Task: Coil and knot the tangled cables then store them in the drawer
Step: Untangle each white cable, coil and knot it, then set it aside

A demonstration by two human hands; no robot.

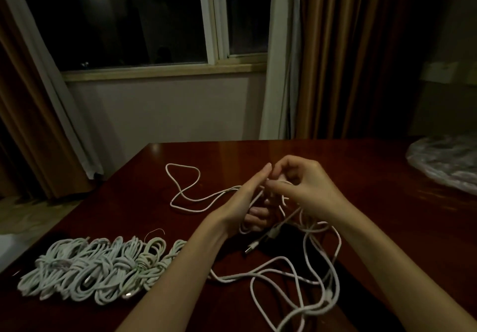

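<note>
1. Nearest the camera, two bare forearms reach forward over a dark red-brown polished surface [361, 166], and loose loops of white cable [296, 275] sprawl on it between and under them.
2. Left of the forearms lies a pile of coiled cables [98, 269], white, each bundle wrapped and knotted, packed side by side at the near left edge; the exact count cannot be told, though there are many.
3. One long loop of the cable runs out across the surface beyond the hands, toward the window.
4. A USB plug [251, 247] dangles just below the hands, above the surface.
5. Left hand [245, 200]: fingers nearly straight and pointing away, palm turned right, with strands of cable running across the palm; its lower fingers curl under them, so this grip holds the cable.
6. Right hand [302, 179]: fingers bent, thumb and fingertips closed narrowly on the cable beside the left fingertips, the two hands touching or almost so.
7. At the far right edge of the surface sits a crinkled clear plastic bag [446, 161].
8. Behind, a dark window [144, 19] with a pale sill, brown curtains [343, 55] on both sides, and a dim room.
9. Counted: two hands, one pile, one bag, one plug seen.
</note>
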